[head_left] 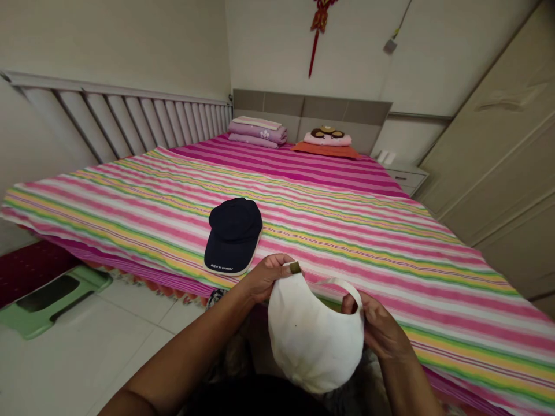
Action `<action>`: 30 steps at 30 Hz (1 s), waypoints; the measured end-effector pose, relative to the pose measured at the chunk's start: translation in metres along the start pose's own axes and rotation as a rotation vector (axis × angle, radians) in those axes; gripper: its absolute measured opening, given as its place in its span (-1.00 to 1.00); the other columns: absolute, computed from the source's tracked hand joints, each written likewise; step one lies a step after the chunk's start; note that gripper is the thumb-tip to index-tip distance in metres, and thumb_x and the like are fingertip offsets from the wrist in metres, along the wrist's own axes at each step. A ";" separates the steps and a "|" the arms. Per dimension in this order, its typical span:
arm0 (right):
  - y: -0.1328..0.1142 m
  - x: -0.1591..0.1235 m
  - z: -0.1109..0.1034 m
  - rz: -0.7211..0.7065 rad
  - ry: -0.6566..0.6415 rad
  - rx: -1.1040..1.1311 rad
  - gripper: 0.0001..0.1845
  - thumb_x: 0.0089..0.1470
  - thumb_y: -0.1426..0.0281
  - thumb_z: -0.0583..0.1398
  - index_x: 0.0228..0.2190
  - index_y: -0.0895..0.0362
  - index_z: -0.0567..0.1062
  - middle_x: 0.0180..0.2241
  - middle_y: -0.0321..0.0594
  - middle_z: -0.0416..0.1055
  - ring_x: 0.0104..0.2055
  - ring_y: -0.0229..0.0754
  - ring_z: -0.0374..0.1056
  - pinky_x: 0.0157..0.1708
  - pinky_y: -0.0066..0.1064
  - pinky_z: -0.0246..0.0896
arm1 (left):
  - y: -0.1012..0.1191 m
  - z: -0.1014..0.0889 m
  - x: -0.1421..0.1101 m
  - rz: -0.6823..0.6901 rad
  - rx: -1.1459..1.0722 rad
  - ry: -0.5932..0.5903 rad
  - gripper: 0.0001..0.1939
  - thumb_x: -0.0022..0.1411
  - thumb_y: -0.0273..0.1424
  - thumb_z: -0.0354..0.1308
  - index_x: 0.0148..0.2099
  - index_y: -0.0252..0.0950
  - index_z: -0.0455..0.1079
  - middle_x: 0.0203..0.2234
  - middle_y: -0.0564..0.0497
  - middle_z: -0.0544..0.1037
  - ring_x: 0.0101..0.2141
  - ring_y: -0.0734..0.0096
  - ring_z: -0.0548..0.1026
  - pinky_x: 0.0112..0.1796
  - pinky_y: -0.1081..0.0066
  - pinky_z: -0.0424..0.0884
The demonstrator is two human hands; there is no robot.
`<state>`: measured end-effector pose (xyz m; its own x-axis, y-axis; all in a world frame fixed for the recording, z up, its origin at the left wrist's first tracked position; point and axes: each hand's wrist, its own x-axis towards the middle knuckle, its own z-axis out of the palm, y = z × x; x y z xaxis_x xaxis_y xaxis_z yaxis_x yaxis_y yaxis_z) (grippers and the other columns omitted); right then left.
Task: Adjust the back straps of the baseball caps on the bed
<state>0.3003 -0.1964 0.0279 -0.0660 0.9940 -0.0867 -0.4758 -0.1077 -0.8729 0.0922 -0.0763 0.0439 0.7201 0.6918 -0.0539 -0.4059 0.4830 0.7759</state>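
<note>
At the lower left of the frame, a light-green plastic stool (84,279) stands on the pale tiled floor (125,312), beside a dark-red floor mat (30,263). Above it, a white slatted rail (130,118) runs along the side of the bed toward the upper centre.

The bed carries a pink, white, yellow and green striped sheet (329,225). Near the centre of the frame, a dark navy fabric baseball cap (236,228) lies on this sheet, its brim toward the lower edge and bearing small white lettering. At the upper centre, folded purple bedding (258,133) rests in front of the grey panelled headboard (277,107).

At the lower centre, a white fabric cap (316,338) is held clear of the sheet, its rear opening and narrow strap facing up. The left hand (271,277) is closed in a pinch on the opening's edge, at the olive-coloured tab (295,267). The right hand (379,323) grips the opposite edge, at the base of the strap, with the fingers partly curled.

To the right of the purple bedding, a brown-and-pink folded item (328,137) sits on an orange cloth (325,151). A white bedside cabinet (405,176) stands at the right of the headboard.
</note>
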 end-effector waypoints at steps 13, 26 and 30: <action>-0.029 0.007 0.036 -0.208 0.029 -0.255 -0.75 0.03 0.21 0.12 -0.35 0.13 0.43 -0.71 -0.38 0.21 -0.70 -0.40 0.03 -0.67 -0.52 -0.12 | -0.002 0.010 -0.003 0.048 -0.022 -0.041 -0.69 -0.21 -0.43 0.34 -0.34 -0.35 0.37 -0.60 0.04 0.47 -0.63 0.54 0.42 -0.59 0.56 0.31; -0.030 0.018 0.058 -0.090 0.152 -0.423 -0.66 -0.13 0.17 0.19 -0.63 0.21 0.44 -0.80 -0.39 0.12 -0.76 -0.44 -0.10 -0.73 -0.50 -0.33 | -0.006 0.012 -0.002 0.013 -0.038 -0.001 -0.72 -0.24 -0.44 0.35 -0.38 -0.36 0.42 -0.59 0.00 0.51 -0.61 0.50 0.44 -0.55 0.53 0.32; -0.028 0.022 0.061 -0.093 0.172 -0.440 -0.66 -0.14 0.19 0.20 -0.67 0.21 0.42 -0.78 -0.39 0.09 -0.71 -0.42 -0.10 -0.70 -0.49 -0.33 | -0.003 0.011 -0.004 -0.023 -0.028 -0.051 -0.64 -0.29 -0.49 0.35 -0.32 -0.34 0.44 -0.54 0.01 0.52 -0.58 0.49 0.46 -0.51 0.51 0.34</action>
<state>0.2582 -0.1721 0.0796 0.1232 0.9914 -0.0443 -0.0544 -0.0378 -0.9978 0.0970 -0.0867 0.0487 0.7567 0.6526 -0.0387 -0.4042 0.5136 0.7569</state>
